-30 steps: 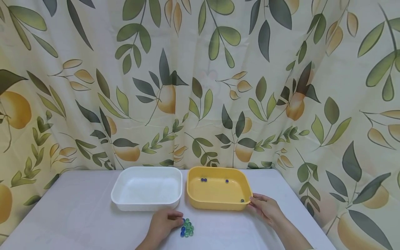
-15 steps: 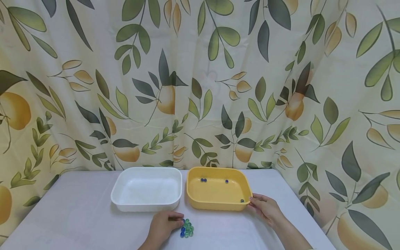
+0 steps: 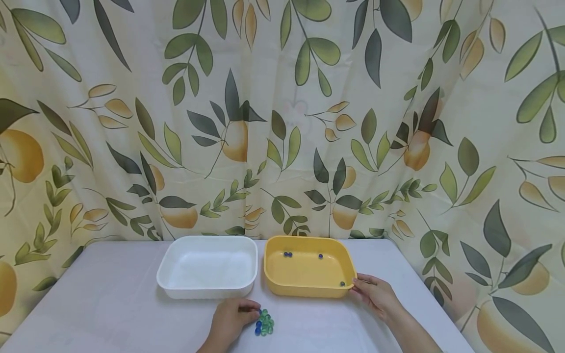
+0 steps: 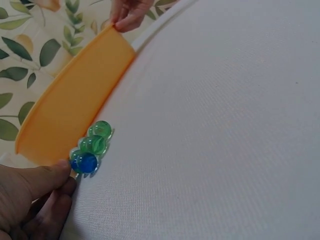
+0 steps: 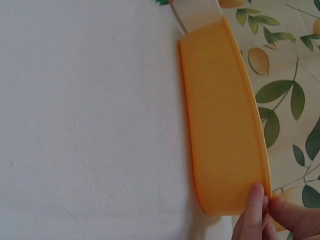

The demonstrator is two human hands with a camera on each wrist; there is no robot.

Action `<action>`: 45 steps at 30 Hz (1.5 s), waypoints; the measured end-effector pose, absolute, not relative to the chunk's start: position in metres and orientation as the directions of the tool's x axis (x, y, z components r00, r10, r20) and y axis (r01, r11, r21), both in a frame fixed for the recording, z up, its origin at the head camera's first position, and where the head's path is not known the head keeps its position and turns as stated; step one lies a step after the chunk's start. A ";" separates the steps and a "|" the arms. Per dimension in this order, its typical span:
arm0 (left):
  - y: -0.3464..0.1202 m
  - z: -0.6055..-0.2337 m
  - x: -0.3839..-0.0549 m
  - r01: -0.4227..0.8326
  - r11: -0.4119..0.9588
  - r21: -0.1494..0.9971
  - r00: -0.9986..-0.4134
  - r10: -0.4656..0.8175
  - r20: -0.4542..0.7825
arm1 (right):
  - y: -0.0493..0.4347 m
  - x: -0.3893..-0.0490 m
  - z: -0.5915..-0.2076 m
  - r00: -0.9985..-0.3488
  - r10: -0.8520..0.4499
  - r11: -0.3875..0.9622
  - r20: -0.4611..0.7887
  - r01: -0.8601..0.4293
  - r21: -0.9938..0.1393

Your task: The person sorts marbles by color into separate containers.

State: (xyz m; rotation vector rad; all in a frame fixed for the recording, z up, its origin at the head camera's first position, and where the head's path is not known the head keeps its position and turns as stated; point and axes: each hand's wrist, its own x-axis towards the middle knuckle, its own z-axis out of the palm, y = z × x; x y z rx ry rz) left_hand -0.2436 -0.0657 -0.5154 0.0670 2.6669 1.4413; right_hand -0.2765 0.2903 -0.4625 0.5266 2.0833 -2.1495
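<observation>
At the front centre of the table, a small cluster of green glass marbles [image 3: 267, 322] with a few blue ones lies on the cloth. My left hand [image 3: 229, 319] is at the cluster's left edge, its thumb and fingertips pinching a blue marble [image 3: 260, 311]. Another blue marble [image 4: 87, 163] shows beside the thumb in the left wrist view. My right hand [image 3: 376, 295] grips the front right corner of a yellow tray [image 3: 304, 290], thumb and fingers on its rim. Inside that tray are several dark blue marbles [image 3: 320, 256].
Left of the yellow tray stands a white tray [image 3: 207, 293], with no marbles visible inside. Both trays sit toward the back of a table with a white cloth [image 3: 115, 304]. A leaf-and-fruit patterned curtain [image 3: 282, 186] hangs right behind the table.
The left hand has shifted very slightly to the right and toward the front, staying at the marbles. The right hand, the trays and the marbles look the same.
</observation>
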 end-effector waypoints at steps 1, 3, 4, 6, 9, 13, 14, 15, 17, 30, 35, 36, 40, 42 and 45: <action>-0.066 -0.515 -0.244 -0.005 0.552 0.834 -0.993 0.094 -0.069 | 0.290 -0.277 -0.462 -0.934 0.164 -0.057 -0.316 0.311 -0.949; -0.066 -0.516 -0.243 0.012 0.564 0.826 -0.994 0.099 -0.053 | 0.290 -0.277 -0.462 -0.934 0.164 -0.056 -0.317 0.312 -0.948; -0.066 -0.516 -0.243 0.024 0.570 0.822 -0.994 0.103 -0.042 | 0.290 -0.277 -0.462 -0.934 0.165 -0.057 -0.317 0.312 -0.948; -0.066 -0.515 -0.243 0.038 0.578 0.815 -0.994 0.108 -0.031 | 0.290 -0.277 -0.462 -0.934 0.164 -0.059 -0.317 0.312 -0.948; -0.066 -0.515 -0.243 0.040 0.578 0.815 -0.993 0.111 -0.030 | 0.290 -0.277 -0.461 -0.933 0.165 -0.059 -0.318 0.313 -0.948; -0.066 -0.514 -0.243 0.023 0.568 0.823 -0.993 0.109 -0.047 | 0.290 -0.276 -0.461 -0.933 0.164 -0.054 -0.321 0.316 -0.947; -0.065 -0.514 -0.243 0.020 0.564 0.825 -0.993 0.107 -0.049 | 0.290 -0.276 -0.461 -0.933 0.163 -0.056 -0.319 0.314 -0.948; -0.065 -0.513 -0.243 0.017 0.561 0.828 -0.993 0.105 -0.051 | 0.290 -0.276 -0.461 -0.934 0.162 -0.058 -0.317 0.312 -0.948; -0.065 -0.513 -0.242 0.012 0.553 0.833 -0.993 0.102 -0.054 | 0.290 -0.276 -0.462 -0.936 0.159 -0.061 -0.313 0.307 -0.950; -0.068 -0.511 -0.244 -0.109 0.420 0.901 -0.985 0.079 -0.156 | 0.290 -0.275 -0.461 -0.941 0.152 -0.065 -0.303 0.296 -0.953; -0.072 -0.512 -0.246 -0.117 0.339 0.933 -0.981 0.106 -0.162 | 0.290 -0.275 -0.461 -0.943 0.147 -0.069 -0.300 0.292 -0.954; -0.072 -0.512 -0.247 -0.126 0.327 0.937 -0.979 0.109 -0.169 | 0.290 -0.275 -0.461 -0.943 0.145 -0.070 -0.300 0.293 -0.954; -0.075 -0.513 -0.250 -0.190 0.256 0.948 -0.965 0.126 -0.228 | 0.290 -0.275 -0.460 -0.940 0.148 -0.065 -0.307 0.300 -0.952; -0.076 -0.513 -0.252 -0.227 0.217 0.949 -0.957 0.131 -0.259 | 0.290 -0.275 -0.460 -0.938 0.151 -0.062 -0.311 0.305 -0.950; -0.077 -0.513 -0.254 -0.264 0.175 0.948 -0.947 0.140 -0.290 | 0.290 -0.275 -0.460 -0.936 0.157 -0.056 -0.316 0.311 -0.949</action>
